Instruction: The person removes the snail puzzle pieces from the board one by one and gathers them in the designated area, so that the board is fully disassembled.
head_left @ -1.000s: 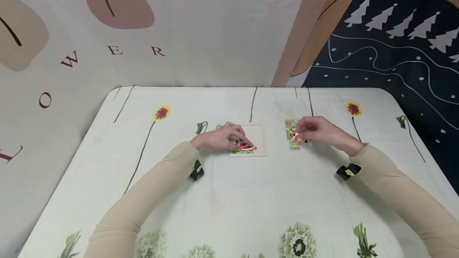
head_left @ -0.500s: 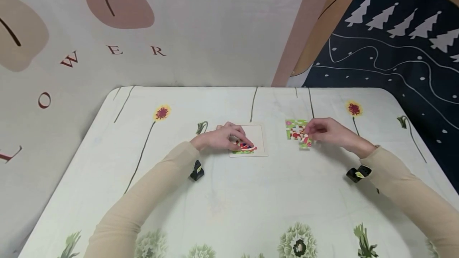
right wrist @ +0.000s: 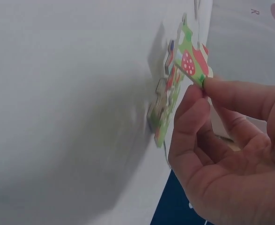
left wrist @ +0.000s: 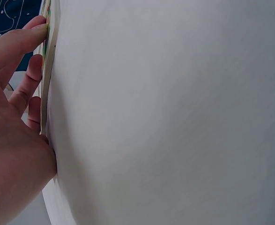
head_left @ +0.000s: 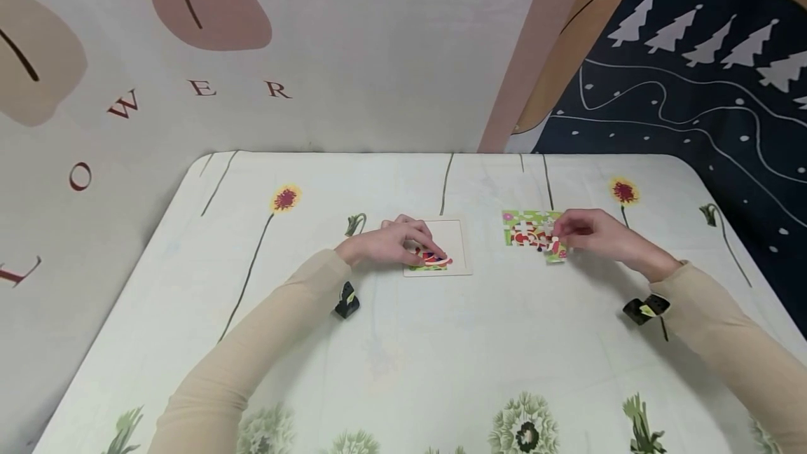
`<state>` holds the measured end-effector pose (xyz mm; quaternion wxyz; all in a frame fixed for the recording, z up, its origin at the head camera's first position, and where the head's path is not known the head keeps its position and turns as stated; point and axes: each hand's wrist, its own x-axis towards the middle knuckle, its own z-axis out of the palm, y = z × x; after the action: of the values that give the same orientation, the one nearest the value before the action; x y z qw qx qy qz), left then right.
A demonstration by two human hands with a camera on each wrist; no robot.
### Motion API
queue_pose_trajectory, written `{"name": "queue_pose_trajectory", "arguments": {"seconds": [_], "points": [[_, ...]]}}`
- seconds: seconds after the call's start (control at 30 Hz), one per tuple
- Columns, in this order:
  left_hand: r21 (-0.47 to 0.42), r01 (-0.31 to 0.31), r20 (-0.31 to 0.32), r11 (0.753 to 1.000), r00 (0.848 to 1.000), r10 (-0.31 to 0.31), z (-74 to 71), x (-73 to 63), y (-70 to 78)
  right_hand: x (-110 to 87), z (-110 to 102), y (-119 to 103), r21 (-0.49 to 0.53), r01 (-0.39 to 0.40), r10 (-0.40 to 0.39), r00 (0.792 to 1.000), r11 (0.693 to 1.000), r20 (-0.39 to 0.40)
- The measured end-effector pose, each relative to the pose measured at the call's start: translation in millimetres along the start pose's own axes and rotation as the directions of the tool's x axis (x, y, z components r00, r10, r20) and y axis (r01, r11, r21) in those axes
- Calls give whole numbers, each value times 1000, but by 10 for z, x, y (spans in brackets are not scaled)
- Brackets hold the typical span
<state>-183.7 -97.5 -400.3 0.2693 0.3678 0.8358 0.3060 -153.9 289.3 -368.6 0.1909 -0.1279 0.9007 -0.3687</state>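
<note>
The right hand (head_left: 589, 233) pinches a thin green-and-red puzzle piece (right wrist: 189, 61), at four o'clock of the multicoloured flat pieces (head_left: 522, 237); probably light, stiff, best held by edges. Left hand (head_left: 394, 242) rests spread on the pale rectangular tray (head_left: 451, 235).

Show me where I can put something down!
The tabletop is bare between the two sleeves, in front of the puzzle board. A narrow bare strip lies between board and loose puzzle pieces. It's crowded at the board, where the left hand rests, and by the pieces, where the right hand pinches another piece.
</note>
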Motion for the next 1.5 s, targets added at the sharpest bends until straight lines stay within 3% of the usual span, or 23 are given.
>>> {"name": "queue_pose_trajectory", "arguments": {"seconds": [0.4, 0.73, 1.5], "points": [[-21, 18, 2, 1000, 1000, -18, 6, 1, -8, -64, -19, 121, -47, -45, 44, 999, 998, -17], [-32, 34, 14, 999, 999, -33, 2, 4, -8, -84, 15, 206, -28, -60, 59, 998, 998, -31], [-42, 27, 8, 999, 1000, -27, 4, 14, -25, -127, 66, 183, -53, -81, 79, 996, 995, -47]]}}
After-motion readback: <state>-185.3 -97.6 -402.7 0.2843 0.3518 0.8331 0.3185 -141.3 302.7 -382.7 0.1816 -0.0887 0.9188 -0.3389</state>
